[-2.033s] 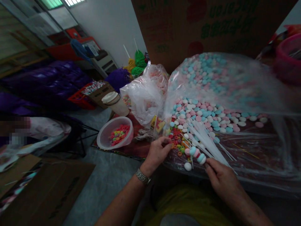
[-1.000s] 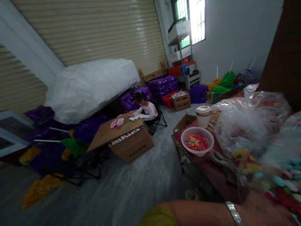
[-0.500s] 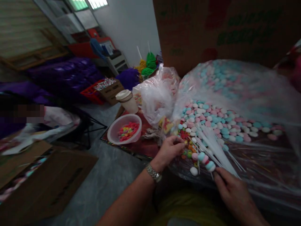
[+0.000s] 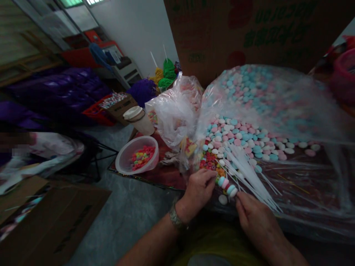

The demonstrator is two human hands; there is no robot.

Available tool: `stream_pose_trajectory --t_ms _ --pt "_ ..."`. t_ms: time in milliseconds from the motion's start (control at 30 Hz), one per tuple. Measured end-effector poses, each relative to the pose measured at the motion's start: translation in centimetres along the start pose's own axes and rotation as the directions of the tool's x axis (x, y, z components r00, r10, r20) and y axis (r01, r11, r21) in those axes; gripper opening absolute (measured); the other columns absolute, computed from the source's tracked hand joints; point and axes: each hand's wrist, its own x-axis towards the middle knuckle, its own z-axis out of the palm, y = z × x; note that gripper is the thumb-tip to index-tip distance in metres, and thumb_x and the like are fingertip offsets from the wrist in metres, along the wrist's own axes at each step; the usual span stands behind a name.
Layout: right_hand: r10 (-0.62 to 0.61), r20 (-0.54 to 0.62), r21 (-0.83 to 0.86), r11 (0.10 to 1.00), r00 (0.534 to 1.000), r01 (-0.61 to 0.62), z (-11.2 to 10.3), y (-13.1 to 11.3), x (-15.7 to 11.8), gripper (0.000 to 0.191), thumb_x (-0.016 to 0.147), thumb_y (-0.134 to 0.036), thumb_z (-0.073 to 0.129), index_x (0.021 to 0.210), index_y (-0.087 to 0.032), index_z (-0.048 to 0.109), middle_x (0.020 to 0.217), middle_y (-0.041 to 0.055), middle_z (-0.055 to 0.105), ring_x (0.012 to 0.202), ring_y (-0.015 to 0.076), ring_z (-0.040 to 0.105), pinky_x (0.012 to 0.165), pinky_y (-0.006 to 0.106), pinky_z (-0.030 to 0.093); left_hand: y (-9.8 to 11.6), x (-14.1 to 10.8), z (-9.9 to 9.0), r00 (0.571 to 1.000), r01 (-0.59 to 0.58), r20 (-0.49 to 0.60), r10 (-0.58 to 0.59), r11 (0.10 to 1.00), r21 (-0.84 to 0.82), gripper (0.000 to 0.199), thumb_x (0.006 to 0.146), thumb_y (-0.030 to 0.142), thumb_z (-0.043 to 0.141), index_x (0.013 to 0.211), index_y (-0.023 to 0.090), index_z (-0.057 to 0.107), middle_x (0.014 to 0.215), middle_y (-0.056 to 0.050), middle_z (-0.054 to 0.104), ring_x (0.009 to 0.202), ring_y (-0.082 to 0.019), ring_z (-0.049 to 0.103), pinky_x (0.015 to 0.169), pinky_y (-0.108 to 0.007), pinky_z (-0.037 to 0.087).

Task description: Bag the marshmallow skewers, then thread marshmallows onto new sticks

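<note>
My right hand (image 4: 257, 218) is closed in a pinch on the lower end of a candy skewer (image 4: 227, 187). Pink, blue, white and red pieces are threaded on it in a row. At the row's far end my left hand (image 4: 198, 188), with a metal watch on its wrist, has thumb and fingertips pressed together; what they pinch is hidden. Just beyond the left fingers lie small red and orange ring-shaped candies (image 4: 209, 161). A loose white candy (image 4: 222, 200) rests near the table edge. White sticks (image 4: 244, 166) lie in a bundle beyond my right hand.
Pink, blue and white candies (image 4: 244, 135) spill from a large clear bag (image 4: 294, 103). A plastic bowl (image 4: 122, 162) of small candies and a lidded cup (image 4: 144, 123) stand left. A cardboard box (image 4: 208, 37) rises behind. Another person's sleeve (image 4: 52, 144) shows at far left.
My left hand has come from the loose ring candies to the skewer's far end. The right hand and skewer have moved left toward it, and the camera view has shifted slightly.
</note>
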Motion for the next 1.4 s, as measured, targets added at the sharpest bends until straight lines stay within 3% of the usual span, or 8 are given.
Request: stream_pose_trajectory --t_ms 233,367,433,667,800,1000,1200,1400 --pt "0.241 -0.047 0.339 0.917 0.969 -0.212 -1.2 1.1 0.4 0.029 0.087 -0.038 0.039 0.077 -0.019 0.059 0.057 -0.0019 0.054 0.053 0.014 0.05 0.048 0.021 0.039 0.5 0.3 -0.7 0.995 -0.101 0.019 0.101 0.916 0.387 0.022 0.084 0.02 0.047 0.097 0.017 0.064 0.091 -0.006 0.066 0.083 -0.016 0.06 0.075 -0.025 0.047" --pt "0.264 -0.038 0.356 0.905 0.964 -0.234 -2.1 1.8 -0.2 0.029 0.084 -0.04 0.043 0.075 -0.018 0.059 0.057 -0.002 0.055 0.052 0.0136 0.05 0.048 0.021 0.039 0.0 1.6 -0.3 0.941 -0.279 0.334 0.059 0.693 0.665 0.013 0.078 0.018 0.052 0.081 0.017 0.065 0.082 -0.006 0.062 0.079 -0.02 0.058 0.072 -0.029 0.046" --pt "0.269 -0.05 0.344 0.909 0.962 -0.236 -2.1 1.7 -0.5 0.029 0.084 -0.04 0.042 0.074 -0.018 0.059 0.056 -0.0018 0.055 0.051 0.0134 0.05 0.048 0.021 0.039 -0.3 1.7 0.1 0.939 -0.279 0.342 0.039 0.667 0.691 0.013 0.078 0.018 0.051 0.082 0.017 0.064 0.083 -0.006 0.061 0.079 -0.019 0.057 0.071 -0.029 0.045" --pt "0.14 -0.031 0.219 0.967 0.99 -0.13 -1.0 1.7 -1.0 0.028 0.086 -0.034 0.039 0.077 -0.019 0.06 0.065 0.0032 0.063 0.057 0.0163 0.058 0.053 0.024 0.043 -1.7 1.7 -0.6 0.99 -0.062 0.142 -0.023 0.823 0.565 0.006 0.072 0.019 0.056 0.077 0.016 0.059 0.072 -0.001 0.06 0.068 -0.015 0.054 0.064 -0.025 0.042" --pt "0.053 -0.016 0.161 0.986 0.998 -0.05 -0.7 1.9 -1.0 0.026 0.086 -0.028 0.038 0.073 -0.02 0.058 0.065 0.0032 0.063 0.057 0.0154 0.059 0.051 0.023 0.042 -1.4 1.9 -0.9 0.979 0.204 -0.004 -0.204 0.975 0.083 0.028 0.066 0.015 0.059 0.094 0.016 0.056 0.065 0.004 0.057 0.054 -0.009 0.052 0.049 -0.019 0.039" --pt "0.051 -0.018 0.121 0.991 0.999 -0.049 -0.5 0.5 -1.0 0.024 0.086 -0.02 0.036 0.073 -0.02 0.057 0.07 0.0038 0.063 0.061 0.015 0.058 0.056 0.024 0.042 0.6 1.6 -0.5 0.886 0.425 0.04 -0.462 0.774 -0.469 0.024 0.057 0.02 0.07 0.077 0.012 0.06 0.059 0.0 0.062 0.051 -0.012 0.059 0.051 -0.022 0.046" --pt "0.081 0.019 -0.032 0.996 0.997 -0.08 -0.3 -0.1 -0.9 0.023 0.085 -0.013 0.034 0.077 -0.019 0.055 0.074 0.0048 0.063 0.065 0.0166 0.059 0.057 0.026 0.039 0.5 0.9 1.3 0.901 0.38 -0.067 -0.43 0.852 -0.36 0.021 0.06 0.018 0.065 0.081 0.013 0.065 0.062 0.0 0.065 0.055 -0.013 0.06 0.054 -0.022 0.048" --pt "0.078 0.008 -0.244 0.967 0.997 -0.074 -1.1 -0.7 -1.3 0.019 0.082 -0.009 0.039 0.074 -0.021 0.051 0.065 0.002 0.06 0.055 0.0157 0.057 0.049 0.026 0.03 0.4 0.5 2.3 0.954 0.085 -0.284 -0.094 0.995 -0.046 0.014 0.065 0.016 0.06 0.077 0.018 0.069 0.078 -0.001 0.068 0.073 -0.014 0.062 0.069 -0.023 0.05"
